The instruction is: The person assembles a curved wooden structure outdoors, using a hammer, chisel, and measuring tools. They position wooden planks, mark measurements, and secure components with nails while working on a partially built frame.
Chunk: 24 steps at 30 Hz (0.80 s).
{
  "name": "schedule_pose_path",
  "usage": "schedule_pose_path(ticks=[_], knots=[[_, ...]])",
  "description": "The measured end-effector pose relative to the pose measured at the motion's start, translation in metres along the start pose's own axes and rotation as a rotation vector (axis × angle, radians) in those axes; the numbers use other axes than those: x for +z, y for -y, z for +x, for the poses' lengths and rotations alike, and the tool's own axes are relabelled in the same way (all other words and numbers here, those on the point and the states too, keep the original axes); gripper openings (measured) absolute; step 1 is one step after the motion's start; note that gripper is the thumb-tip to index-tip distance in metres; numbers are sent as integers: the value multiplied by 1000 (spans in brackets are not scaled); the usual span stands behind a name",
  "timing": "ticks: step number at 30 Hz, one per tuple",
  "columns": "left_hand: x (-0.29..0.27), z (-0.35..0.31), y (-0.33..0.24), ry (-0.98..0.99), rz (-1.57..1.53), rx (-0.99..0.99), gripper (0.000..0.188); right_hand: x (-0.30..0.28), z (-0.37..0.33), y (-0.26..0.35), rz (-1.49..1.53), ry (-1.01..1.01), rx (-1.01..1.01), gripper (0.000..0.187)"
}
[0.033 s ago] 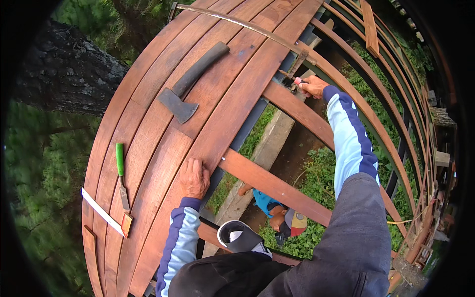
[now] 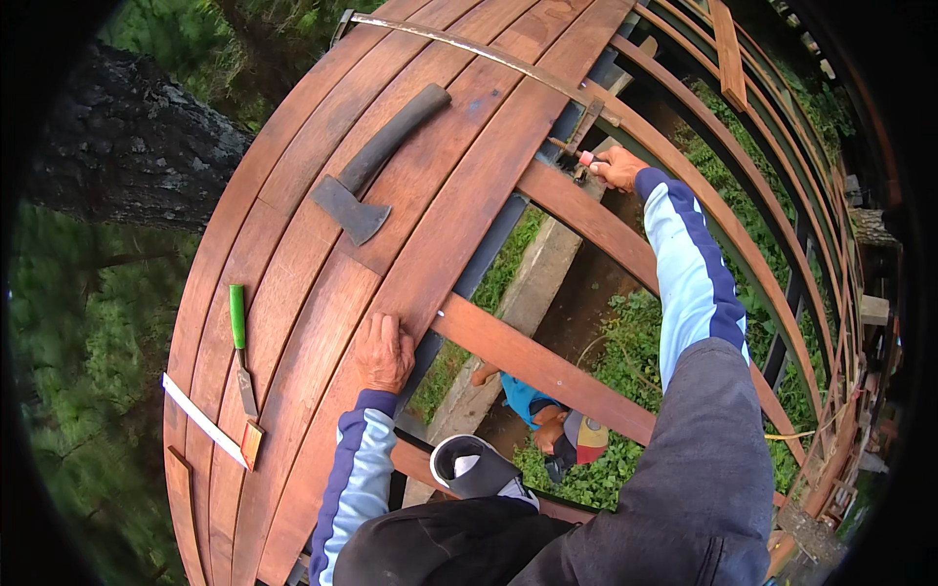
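A long bar clamp [image 2: 476, 44] spans the reddish-brown planks [image 2: 469, 186], its far end hooked at the outer edge of the deck. At its near end, by the innermost plank's edge, my right hand [image 2: 616, 169] is closed round the clamp's screw handle [image 2: 586, 157], which shows a pink end. My left hand [image 2: 384, 354] rests on that same innermost plank, nearer to me, fingers laid along the wood and holding nothing. Between the outer planks and my hands lies an axe [image 2: 376, 166] with a dark handle, out of reach of both.
A green-handled knife [image 2: 240, 342], a white strip [image 2: 203, 420] and a small wood offcut [image 2: 251, 444] lie on the planks. Bare joists [image 2: 547, 361] cross open gaps. Below, a person in a blue shirt [image 2: 528, 396] and cap is near a concrete beam [image 2: 532, 283]. My shoe [image 2: 479, 469] stands by a joist.
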<state>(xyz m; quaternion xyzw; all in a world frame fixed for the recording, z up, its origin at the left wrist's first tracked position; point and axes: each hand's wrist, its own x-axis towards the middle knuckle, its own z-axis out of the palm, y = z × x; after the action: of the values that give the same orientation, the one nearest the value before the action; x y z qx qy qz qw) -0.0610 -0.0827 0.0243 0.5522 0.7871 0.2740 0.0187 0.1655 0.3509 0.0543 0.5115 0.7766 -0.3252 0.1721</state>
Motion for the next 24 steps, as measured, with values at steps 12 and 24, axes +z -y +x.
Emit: schedule_pose_path(ticks=[12, 24], knots=[[4, 3, 4, 9, -12, 5, 19, 39, -6, 1, -380, -628, -128, 28], [1, 9, 0, -6, -16, 1, 18, 10, 21, 3, -508, -307, -67, 33]])
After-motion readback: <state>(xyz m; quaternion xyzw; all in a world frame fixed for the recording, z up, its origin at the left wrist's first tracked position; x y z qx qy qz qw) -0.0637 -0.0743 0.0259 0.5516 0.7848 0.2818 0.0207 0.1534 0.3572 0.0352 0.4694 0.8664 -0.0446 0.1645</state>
